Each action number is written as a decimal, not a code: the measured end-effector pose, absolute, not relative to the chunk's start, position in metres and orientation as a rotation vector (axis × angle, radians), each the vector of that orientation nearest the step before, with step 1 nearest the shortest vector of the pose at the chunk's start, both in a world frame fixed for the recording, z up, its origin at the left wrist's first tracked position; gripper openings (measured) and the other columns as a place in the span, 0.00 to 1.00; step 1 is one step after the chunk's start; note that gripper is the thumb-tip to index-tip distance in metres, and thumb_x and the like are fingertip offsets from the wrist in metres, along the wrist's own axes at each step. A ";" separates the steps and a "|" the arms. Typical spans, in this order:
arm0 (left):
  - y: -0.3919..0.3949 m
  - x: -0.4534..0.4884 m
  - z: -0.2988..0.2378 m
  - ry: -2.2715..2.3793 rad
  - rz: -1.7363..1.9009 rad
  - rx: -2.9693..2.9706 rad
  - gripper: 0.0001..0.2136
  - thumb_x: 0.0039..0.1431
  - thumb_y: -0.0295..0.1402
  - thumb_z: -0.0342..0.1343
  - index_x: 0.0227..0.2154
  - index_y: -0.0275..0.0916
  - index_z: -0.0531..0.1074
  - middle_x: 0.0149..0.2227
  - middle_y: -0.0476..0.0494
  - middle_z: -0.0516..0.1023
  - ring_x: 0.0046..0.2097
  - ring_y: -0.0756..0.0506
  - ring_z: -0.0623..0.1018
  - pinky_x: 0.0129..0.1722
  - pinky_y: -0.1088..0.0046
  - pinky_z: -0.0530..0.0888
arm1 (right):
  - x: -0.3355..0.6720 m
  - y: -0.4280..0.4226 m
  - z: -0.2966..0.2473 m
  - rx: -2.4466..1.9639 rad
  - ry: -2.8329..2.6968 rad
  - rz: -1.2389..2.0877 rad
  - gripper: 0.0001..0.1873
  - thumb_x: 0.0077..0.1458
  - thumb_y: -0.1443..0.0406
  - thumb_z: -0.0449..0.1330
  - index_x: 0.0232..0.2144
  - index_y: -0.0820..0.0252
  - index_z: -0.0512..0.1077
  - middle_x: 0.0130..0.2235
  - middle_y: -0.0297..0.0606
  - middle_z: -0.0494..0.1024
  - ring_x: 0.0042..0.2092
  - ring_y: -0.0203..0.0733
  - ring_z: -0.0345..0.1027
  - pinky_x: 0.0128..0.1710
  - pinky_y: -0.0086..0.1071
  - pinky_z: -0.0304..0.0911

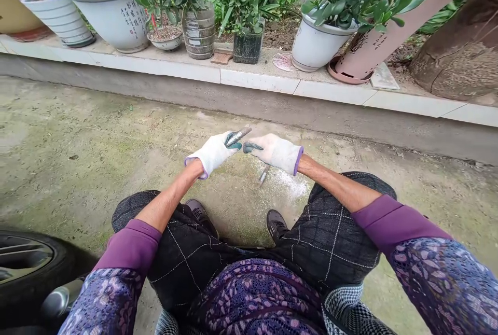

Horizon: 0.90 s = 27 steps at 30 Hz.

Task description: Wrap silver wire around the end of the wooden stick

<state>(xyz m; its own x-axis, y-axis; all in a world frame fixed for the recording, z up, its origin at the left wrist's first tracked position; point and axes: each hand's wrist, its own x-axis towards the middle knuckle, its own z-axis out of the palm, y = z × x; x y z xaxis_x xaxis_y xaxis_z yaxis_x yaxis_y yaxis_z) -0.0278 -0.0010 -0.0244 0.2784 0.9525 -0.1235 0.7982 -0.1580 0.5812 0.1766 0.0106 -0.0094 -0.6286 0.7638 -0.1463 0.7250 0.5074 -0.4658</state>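
In the head view, my left hand (216, 149) wears a white knit glove with purple cuff and dark green fingertips. It is closed around a short silvery metal rod (239, 137) that looks ridged, its far end pointing up and right. Close beside it, my right hand (272, 151), gloved alike, has its fingers curled together. Whatever they may grip is hidden. Below the right hand a second thin metal piece (264, 175) slants down; I cannot tell whether it is held or lies on the ground. White powder (290, 183) is scattered on the concrete there.
Potted plants line a tiled ledge (257, 81) ahead, including a white pot (109, 18) and a tall pink planter (373, 39). A car wheel (27, 260) stands at lower left. My knees and shoes (277, 225) frame the concrete floor (128, 133).
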 end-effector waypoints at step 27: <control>0.010 -0.022 -0.034 1.796 -0.357 2.408 0.17 0.65 0.29 0.44 0.50 0.39 0.74 0.37 0.32 0.82 0.40 0.36 0.82 0.38 0.65 0.73 | 0.180 0.012 0.006 -1.445 -2.805 0.474 0.16 0.65 0.62 0.51 0.44 0.58 0.79 0.37 0.39 0.82 0.36 0.41 0.71 0.35 0.31 0.57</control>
